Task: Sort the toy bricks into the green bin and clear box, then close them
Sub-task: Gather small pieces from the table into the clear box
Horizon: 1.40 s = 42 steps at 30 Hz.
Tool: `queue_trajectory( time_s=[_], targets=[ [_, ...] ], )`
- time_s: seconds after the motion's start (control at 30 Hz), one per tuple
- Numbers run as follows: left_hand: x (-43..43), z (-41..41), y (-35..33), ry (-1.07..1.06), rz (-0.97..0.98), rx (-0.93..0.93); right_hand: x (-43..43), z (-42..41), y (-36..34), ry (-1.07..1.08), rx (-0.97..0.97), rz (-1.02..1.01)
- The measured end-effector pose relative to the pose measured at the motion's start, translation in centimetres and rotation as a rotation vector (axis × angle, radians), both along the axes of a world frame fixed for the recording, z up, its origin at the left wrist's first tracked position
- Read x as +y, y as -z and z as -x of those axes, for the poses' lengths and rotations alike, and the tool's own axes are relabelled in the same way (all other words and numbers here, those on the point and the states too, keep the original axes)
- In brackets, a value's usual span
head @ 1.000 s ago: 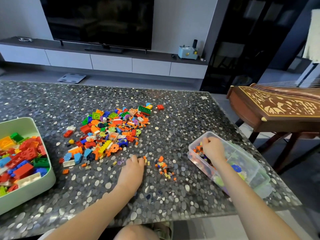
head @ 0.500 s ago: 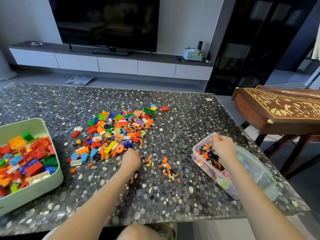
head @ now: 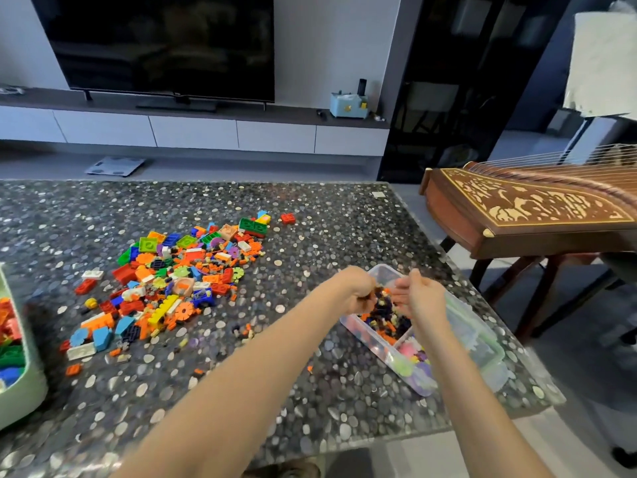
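Hovering above the clear plastic box (head: 386,272), centre right, our left hand (head: 356,292) curls round small bricks (head: 367,299); whether our right hand (head: 420,300) grips anything we cannot tell. The coloured toy-brick pile (head: 179,281) lies leftward, nearest our left.

head-worn view, facing forward and down, near table (head: 344,236)

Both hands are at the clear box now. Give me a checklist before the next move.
1. Left hand and right hand over the clear box: ok.
2. Hands emptied: cannot tell, blurred.
3. Brick pile cleared from the table: not ok, most remains.
4. Small loose bricks near the box picked up: not ok.
5. Green bin open for bricks: ok.
6. Lids in sight: not ok, none visible.
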<state>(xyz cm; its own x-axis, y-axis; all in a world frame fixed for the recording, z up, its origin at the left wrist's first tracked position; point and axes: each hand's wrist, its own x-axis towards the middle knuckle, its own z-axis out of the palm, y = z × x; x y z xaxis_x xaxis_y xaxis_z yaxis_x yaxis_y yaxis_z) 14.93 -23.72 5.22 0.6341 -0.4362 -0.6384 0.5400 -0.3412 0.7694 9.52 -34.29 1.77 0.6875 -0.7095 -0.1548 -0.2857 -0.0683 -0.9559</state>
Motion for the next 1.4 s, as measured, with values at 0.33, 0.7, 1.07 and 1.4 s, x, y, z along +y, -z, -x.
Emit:
queue_trajectory(
  time_s=[0.33, 0.7, 1.07, 1.4],
  targets=[
    [0.7, -0.8, -0.4, -0.064, 0.024, -0.045, -0.3, 0.5, -0.5, 0.000, -0.013, 0.027],
    [-0.5, -0.4, 0.1, -0.106, 0.008, -0.234, 0.1, 0.2, 0.0, 0.015, 0.012, 0.014],
    [8.5, -1.1, -0.3, -0.236, 0.225, -0.253, 4.0, 2.2, 0.5, -0.153, -0.094, 0.344],
    [23.8, 5.1, 9.2, 0.185, -1.040, -1.021, 13.5, 3.7, 6.8, -0.765, 0.468, 1.373]
  ],
)
